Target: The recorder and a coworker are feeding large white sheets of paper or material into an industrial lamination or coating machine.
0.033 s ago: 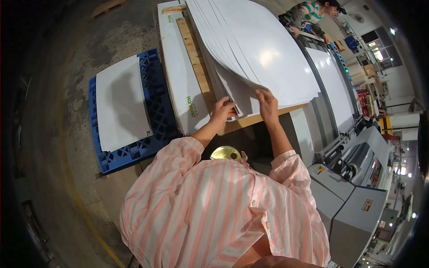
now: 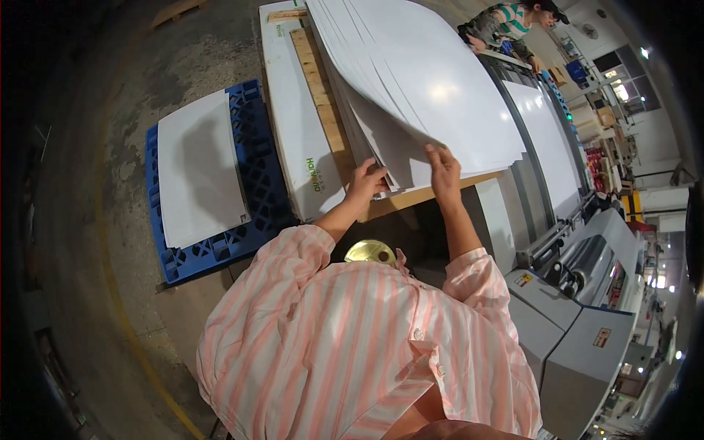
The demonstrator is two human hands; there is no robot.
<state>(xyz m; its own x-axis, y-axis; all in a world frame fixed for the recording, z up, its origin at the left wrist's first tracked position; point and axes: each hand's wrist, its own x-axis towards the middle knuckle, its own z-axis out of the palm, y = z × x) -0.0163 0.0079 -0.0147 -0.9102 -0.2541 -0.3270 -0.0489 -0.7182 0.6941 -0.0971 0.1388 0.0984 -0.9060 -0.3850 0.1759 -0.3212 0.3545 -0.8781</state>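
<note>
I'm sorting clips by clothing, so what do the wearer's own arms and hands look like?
Loose sleeves with pink and whitish stripes end partway down the forearms, which are otherwise bare. The left hand and right hand are ungloved, with no watch visible.

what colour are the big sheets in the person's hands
The sheets are white, shiny on top, best seen in the head view.

Left: blue plastic lattice pallet (image 2: 248, 121) on grey concrete floor (image 2: 209, 55), yellow painted line (image 2: 139, 354) farther out, flat brown wooden piece (image 2: 177, 10) up top. Right: large grey-white boxy machine (image 2: 587, 356), shiny silver roller (image 2: 591, 257) on it. Co-worker (image 2: 510, 20) in green-and-white striped top, upper right. Round shiny yellow thing (image 2: 367, 251) near centre, partly hidden.
</note>
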